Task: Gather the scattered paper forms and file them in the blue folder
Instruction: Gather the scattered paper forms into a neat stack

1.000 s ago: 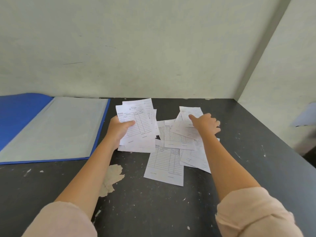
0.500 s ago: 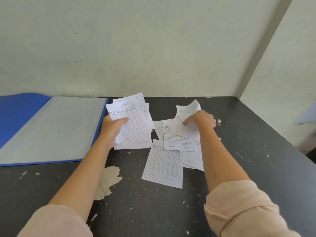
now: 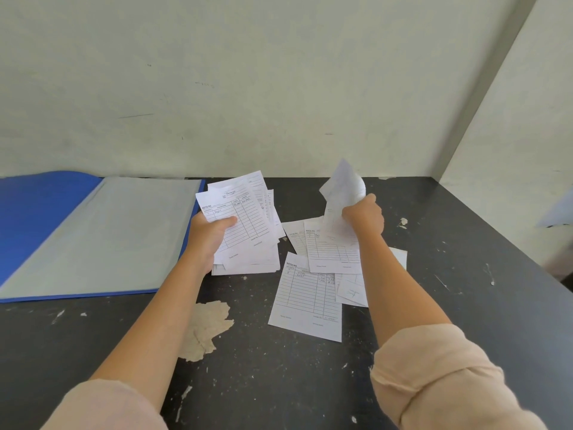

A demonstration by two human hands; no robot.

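Note:
My left hand [image 3: 207, 233] grips a fanned stack of white paper forms [image 3: 245, 218] just right of the open blue folder [image 3: 37, 212], whose clear grey inner sleeve [image 3: 108, 231] faces up. My right hand [image 3: 366, 217] holds a single form [image 3: 339, 193] lifted off the table, curled and nearly upright. Below it several loose forms [image 3: 307, 302] lie overlapping on the dark table [image 3: 279, 383]; one lined form sits nearest to me, others partly under my right forearm.
Pale walls close the table at the back and the right [image 3: 511, 150]. A patch of peeled paint [image 3: 206, 327] marks the tabletop near my left forearm. A scrap of pale paper [image 3: 558, 209] shows at the right edge.
My right hand has pinched one form from the pile and raised it off the table. My left hand has lifted its stack slightly and tilted it.

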